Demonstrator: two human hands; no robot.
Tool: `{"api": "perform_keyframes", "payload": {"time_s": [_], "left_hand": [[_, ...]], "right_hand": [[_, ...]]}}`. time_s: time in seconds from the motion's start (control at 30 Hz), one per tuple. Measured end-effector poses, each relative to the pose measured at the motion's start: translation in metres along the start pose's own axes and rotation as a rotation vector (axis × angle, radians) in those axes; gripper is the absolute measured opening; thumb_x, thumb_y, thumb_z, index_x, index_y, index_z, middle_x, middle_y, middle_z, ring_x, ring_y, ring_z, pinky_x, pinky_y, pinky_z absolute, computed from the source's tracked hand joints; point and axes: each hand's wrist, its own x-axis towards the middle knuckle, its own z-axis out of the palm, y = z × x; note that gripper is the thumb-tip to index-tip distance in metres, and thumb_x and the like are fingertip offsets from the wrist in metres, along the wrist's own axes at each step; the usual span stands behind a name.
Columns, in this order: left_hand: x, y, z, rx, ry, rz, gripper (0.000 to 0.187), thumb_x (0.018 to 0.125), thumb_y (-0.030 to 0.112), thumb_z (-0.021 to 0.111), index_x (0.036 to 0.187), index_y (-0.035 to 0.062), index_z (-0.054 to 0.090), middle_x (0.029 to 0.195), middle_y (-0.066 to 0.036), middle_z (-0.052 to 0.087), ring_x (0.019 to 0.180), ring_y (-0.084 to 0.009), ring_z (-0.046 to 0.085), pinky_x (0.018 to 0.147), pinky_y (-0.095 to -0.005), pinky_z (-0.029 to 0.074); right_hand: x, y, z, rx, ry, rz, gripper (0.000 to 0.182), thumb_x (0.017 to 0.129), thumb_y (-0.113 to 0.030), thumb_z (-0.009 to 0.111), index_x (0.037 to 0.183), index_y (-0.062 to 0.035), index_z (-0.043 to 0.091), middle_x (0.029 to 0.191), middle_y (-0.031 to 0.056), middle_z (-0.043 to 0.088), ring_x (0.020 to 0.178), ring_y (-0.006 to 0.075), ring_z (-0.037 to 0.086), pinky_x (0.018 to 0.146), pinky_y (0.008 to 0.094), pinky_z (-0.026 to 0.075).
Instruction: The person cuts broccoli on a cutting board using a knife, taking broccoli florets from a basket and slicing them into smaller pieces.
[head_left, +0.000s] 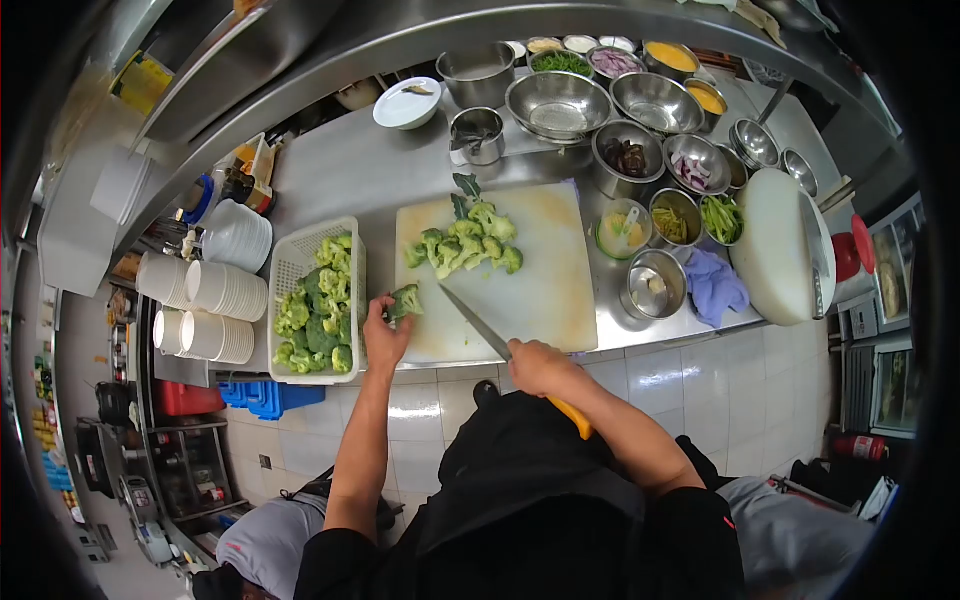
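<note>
My left hand (384,336) is closed around a piece of broccoli (406,301) at the left edge of the white cutting board (545,290). In my right hand (543,367) is a knife (478,322), its blade pointing up and left over the front of the board. The yellow handle (571,418) sticks out below my wrist. Cut broccoli florets (465,243) lie heaped on the upper part of the board, with a dark leafy piece (467,185) at the top. Left of the board stands a white perforated basket (358,290) holding many florets.
Right of the board are steel bowls (655,283) of chopped vegetables, a purple cloth (716,285) and a thick round white board (778,247). Stacked white containers (226,290) stand at the left. More bowls (560,105) line the back. Two people in grey (270,540) are behind me.
</note>
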Motion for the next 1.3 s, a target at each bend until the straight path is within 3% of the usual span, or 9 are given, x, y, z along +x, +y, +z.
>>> {"api": "perform_keyframes", "payload": {"time_s": [0.3,0.57,0.63,0.7,0.9,0.97,1.07,1.2,1.3], "left_hand": [[0.009,0.017,0.002,0.178,-0.06,0.06,0.049,0.074,0.013,0.075,0.12,0.0047,0.061,0.108,-0.018,0.061,0.1,-0.0376,0.06,0.087,-0.0427,0.05],[0.003,0.019,0.019,0.272,0.05,-0.186,0.044,0.073,0.014,0.074,0.113,0.007,0.06,0.107,-0.017,0.06,0.1,-0.0398,0.059,0.088,-0.0447,0.05],[0.004,0.016,0.015,0.234,-0.003,-0.072,0.042,0.072,0.012,0.073,0.112,0.0072,0.058,0.108,-0.018,0.06,0.1,-0.0396,0.06,0.088,-0.0446,0.05],[0.01,0.009,0.016,0.188,-0.054,0.045,0.042,0.072,0.009,0.073,0.11,0.0074,0.057,0.11,-0.018,0.061,0.101,-0.0394,0.06,0.088,-0.0445,0.05],[-0.003,-0.004,0.006,0.054,-0.037,0.129,0.039,0.071,0.001,0.072,0.105,0.0064,0.054,0.123,-0.02,0.063,0.108,-0.0375,0.063,0.091,-0.0397,0.05],[-0.016,0.004,0.004,0.064,-0.024,-0.127,0.036,0.075,0.0,0.073,0.106,0.0055,0.055,0.127,-0.02,0.062,0.112,-0.0381,0.062,0.093,-0.0381,0.05],[-0.015,-0.005,0.013,-0.181,-0.016,-0.106,0.037,0.079,-0.002,0.071,0.114,0.0046,0.06,0.129,-0.02,0.063,0.116,-0.0371,0.062,0.095,-0.0373,0.051],[-0.003,0.003,0.008,-0.028,-0.133,0.063,0.049,0.081,-0.007,0.067,0.128,0.005,0.061,0.122,-0.018,0.068,0.114,-0.033,0.066,0.096,-0.036,0.051],[-0.001,0.006,0.006,-0.033,-0.169,0.022,0.048,0.081,-0.007,0.067,0.127,0.0064,0.061,0.121,-0.018,0.068,0.113,-0.0334,0.066,0.096,-0.0367,0.051]], "right_hand": [[-0.007,-0.017,0.024,-0.067,0.07,-0.17,0.027,0.084,-0.002,0.051,0.108,0.0105,0.057,0.093,0.0302,0.069,0.09,0.0437,0.069,0.079,0.0495,0.055],[0.021,-0.001,0.061,-0.06,0.137,-0.197,0.023,0.086,-0.003,0.05,0.104,0.0091,0.057,0.094,0.0296,0.069,0.095,0.045,0.067,0.081,0.0521,0.054],[0.027,0.004,0.056,-0.147,0.187,-0.22,0.022,0.089,-0.006,0.048,0.103,0.0093,0.056,0.086,0.026,0.07,0.081,0.04,0.071,0.072,0.0489,0.056],[0.026,0.007,0.01,0.259,-0.211,-0.081,0.02,0.095,-0.012,0.049,0.099,0.0077,0.051,0.071,0.0183,0.067,0.058,0.0292,0.068,0.057,0.0414,0.055],[-0.003,0.031,-0.009,0.185,-0.107,-0.057,0.021,0.097,-0.014,0.045,0.097,0.0065,0.051,0.065,0.0137,0.064,0.047,0.0212,0.061,0.048,0.0364,0.051],[-0.015,0.024,0.008,0.144,-0.077,-0.012,0.022,0.095,-0.015,0.048,0.099,0.0066,0.053,0.068,0.0179,0.066,0.055,0.0296,0.066,0.056,0.0428,0.054],[-0.01,0.022,0.032,-0.06,0.102,-0.164,0.031,0.09,-0.015,0.053,0.113,0.0062,0.056,0.094,0.0262,0.069,0.093,0.0421,0.067,0.081,0.0512,0.053],[-0.007,0.017,0.036,-0.135,0.045,-0.161,0.042,0.09,-0.015,0.053,0.125,0.0074,0.054,0.097,0.0239,0.07,0.094,0.0403,0.068,0.081,0.0502,0.054],[-0.005,0.02,0.035,-0.104,0.062,-0.209,0.033,0.09,-0.013,0.051,0.116,0.0073,0.057,0.098,0.0255,0.069,0.096,0.0414,0.067,0.082,0.0517,0.053]]}}
